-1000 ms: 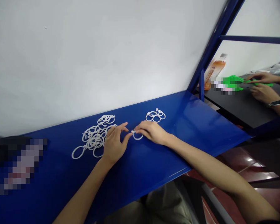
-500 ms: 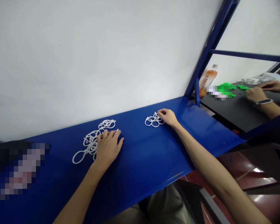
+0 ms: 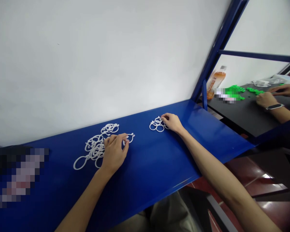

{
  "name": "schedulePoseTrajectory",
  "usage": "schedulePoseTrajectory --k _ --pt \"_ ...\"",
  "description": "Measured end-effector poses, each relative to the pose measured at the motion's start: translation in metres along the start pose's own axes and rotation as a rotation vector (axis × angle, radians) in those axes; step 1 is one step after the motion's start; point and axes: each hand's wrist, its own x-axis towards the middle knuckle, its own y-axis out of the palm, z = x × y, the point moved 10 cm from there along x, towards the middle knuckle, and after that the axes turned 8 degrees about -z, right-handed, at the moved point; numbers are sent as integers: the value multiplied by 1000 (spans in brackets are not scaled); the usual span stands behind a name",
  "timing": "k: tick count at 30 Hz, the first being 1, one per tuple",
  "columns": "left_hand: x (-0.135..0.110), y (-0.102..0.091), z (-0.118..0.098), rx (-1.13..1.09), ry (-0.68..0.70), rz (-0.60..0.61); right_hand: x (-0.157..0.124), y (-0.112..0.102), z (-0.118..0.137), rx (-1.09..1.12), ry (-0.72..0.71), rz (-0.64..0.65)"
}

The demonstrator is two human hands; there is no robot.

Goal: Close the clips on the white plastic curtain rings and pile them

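Single ring (image 3: 130,137) was pinched by left hand (image 3: 114,151) beside ring heap (image 3: 96,147), desk (image 3: 159,161) back edge; ring cluster (image 3: 156,125) touched by right hand (image 3: 172,122), grip indiscernible.

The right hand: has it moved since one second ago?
Yes. The right hand went away from the left hand, toward the wall, to the right side of the small ring group.
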Motion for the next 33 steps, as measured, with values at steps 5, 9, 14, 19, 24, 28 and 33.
schedulePoseTrajectory --k 5,9,14,19,24,28,33 --pt "1 0 -6 -74 34 2 -1 -11 9 -78 -52 -97" --pt "5 -14 -4 -182 -32 -85 -18 -33 54 -42 -243 -248" --pt "4 -13 3 -457 -243 -44 -76 -7 137 286 -566 146" --pt "-2 2 -6 -633 -307 77 -116 12 170 400 -682 363" --pt "-3 5 -4 -519 -318 98 -112 13 167 423 -665 334" --pt "-3 8 -1 -456 -337 122 -107 5 162 442 -638 251" --pt "-5 9 0 -561 -403 122 -104 -2 158 530 -595 173"
